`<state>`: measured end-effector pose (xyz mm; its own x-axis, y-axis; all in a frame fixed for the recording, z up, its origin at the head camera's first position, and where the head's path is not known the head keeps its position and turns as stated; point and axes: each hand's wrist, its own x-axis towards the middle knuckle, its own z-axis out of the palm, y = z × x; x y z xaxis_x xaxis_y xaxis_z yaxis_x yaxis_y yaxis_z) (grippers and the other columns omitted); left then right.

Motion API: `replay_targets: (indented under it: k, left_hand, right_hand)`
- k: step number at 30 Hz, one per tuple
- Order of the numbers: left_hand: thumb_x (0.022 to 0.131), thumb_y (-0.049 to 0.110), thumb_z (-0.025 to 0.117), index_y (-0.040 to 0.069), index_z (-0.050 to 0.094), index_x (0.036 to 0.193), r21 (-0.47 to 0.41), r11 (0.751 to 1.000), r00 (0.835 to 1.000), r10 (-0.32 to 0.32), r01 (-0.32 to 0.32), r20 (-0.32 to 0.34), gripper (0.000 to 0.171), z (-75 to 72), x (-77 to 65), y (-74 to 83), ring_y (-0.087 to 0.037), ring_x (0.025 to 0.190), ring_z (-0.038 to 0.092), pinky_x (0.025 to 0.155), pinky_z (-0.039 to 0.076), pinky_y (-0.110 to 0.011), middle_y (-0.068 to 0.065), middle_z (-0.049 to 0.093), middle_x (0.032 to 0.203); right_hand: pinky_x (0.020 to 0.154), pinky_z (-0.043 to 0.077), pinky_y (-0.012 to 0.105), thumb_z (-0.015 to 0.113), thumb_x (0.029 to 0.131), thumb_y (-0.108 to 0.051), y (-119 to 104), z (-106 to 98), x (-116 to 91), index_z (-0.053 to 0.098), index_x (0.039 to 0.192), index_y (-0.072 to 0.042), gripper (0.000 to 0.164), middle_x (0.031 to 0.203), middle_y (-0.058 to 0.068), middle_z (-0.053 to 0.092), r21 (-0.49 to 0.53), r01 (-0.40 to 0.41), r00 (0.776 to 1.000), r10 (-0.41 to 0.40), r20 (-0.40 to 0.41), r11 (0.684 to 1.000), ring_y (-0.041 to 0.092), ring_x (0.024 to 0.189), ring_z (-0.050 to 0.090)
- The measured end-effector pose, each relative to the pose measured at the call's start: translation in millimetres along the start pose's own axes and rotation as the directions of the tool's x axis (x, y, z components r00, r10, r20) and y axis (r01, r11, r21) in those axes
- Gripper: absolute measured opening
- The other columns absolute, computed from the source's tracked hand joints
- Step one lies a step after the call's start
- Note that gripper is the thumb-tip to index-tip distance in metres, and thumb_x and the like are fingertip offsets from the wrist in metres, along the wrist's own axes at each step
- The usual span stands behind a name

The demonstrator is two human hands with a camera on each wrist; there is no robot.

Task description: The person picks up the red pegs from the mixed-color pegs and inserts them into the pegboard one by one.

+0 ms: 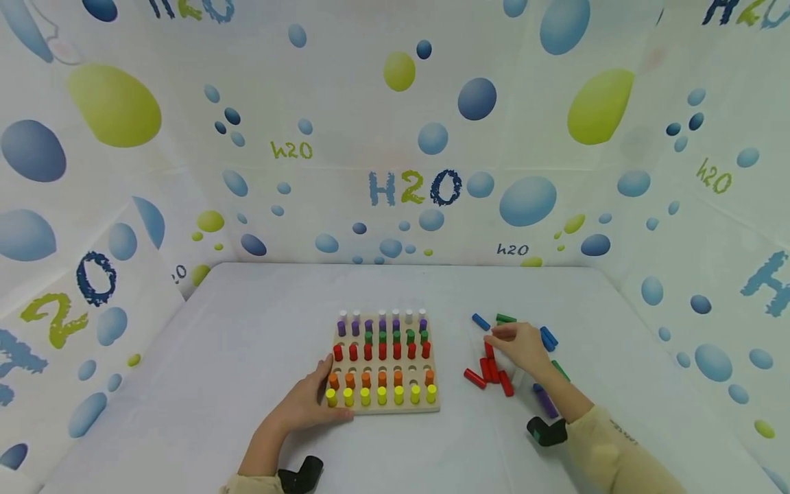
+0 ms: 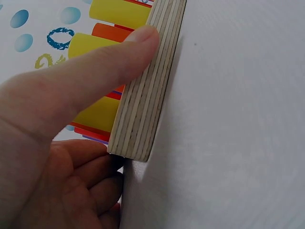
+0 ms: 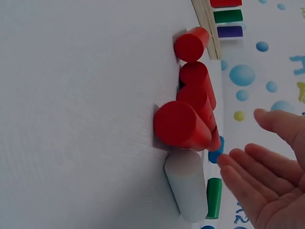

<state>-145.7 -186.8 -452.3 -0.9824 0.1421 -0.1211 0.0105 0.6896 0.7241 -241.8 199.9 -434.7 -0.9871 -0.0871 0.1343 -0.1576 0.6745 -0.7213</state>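
Observation:
A wooden pegboard (image 1: 390,410) carries rows of coloured pegs: white, purple, green, red, orange and yellow from back to front. The orange row shows one bare hole near its right end, and bare holes show at the left of the green row. My left hand (image 1: 306,400) grips the board's front left corner. Its thumb (image 2: 143,40) lies against the layered front edge, with the other fingers at the left side. Over the loose pegs at the right, my right hand (image 1: 520,348) has thumb and fingers apart, nothing between them. Red pegs (image 3: 183,125) lie just beneath it.
Around my right hand lie blue pegs (image 1: 548,338), green pegs (image 1: 506,318), a purple peg (image 1: 545,401) and a white peg (image 3: 186,186). A white cloth (image 1: 185,384) covers the table. Behind stands a patterned curtain (image 1: 345,89).

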Motion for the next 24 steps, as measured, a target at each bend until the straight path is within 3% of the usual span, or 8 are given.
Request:
replay_targets:
  k: [9, 15, 24]
  left_hand:
    - [0.059, 0.045, 0.082, 0.004, 0.019, 0.145, 0.002, 1.0, 1.0, -0.009, 0.009, -0.015, 0.114, 2.1, 1.5, -2.0, -0.041, 0.133, 0.019, 0.103, 0.019, -0.059, -0.022, 0.027, 0.145]
    - [0.058, 0.045, 0.083, 0.004, 0.019, 0.145, -0.005, 1.0, 1.0, -0.005, 0.005, -0.016, 0.115, 3.1, 1.2, -3.1, -0.041, 0.133, 0.02, 0.103, 0.02, -0.058, -0.023, 0.028, 0.144]
    - [0.059, 0.047, 0.082, 0.004, 0.018, 0.145, 0.011, 1.0, 1.0, -0.004, 0.005, -0.006, 0.115, 1.5, 3.0, -2.6, -0.041, 0.133, 0.019, 0.103, 0.019, -0.059, -0.023, 0.026, 0.145]
  right_hand:
    - [0.058, 0.052, 0.03, 0.073, 0.078, -0.021, -8.3, 3.5, 9.0, 0.07, 0.083, 0.003, 0.025, 0.074, 0.008, 0.066, -0.245, -0.014, 0.998, 0.03, 0.062, 0.969, 0.021, 0.068, 0.058]
    - [0.046, 0.042, 0.022, 0.074, 0.077, -0.018, -21.6, 9.3, 16.2, 0.067, 0.072, 0.0, 0.02, 0.056, 0.002, 0.054, -0.388, 0.005, 0.991, 0.047, 0.124, 0.922, 0.014, 0.052, 0.049]
    - [0.047, 0.042, 0.022, 0.076, 0.075, -0.017, -26.2, 15.4, 23.6, 0.058, 0.069, -0.002, 0.024, 0.056, 0.003, 0.05, -0.53, 0.014, 0.99, 0.063, 0.126, 0.848, 0.016, 0.052, 0.048]
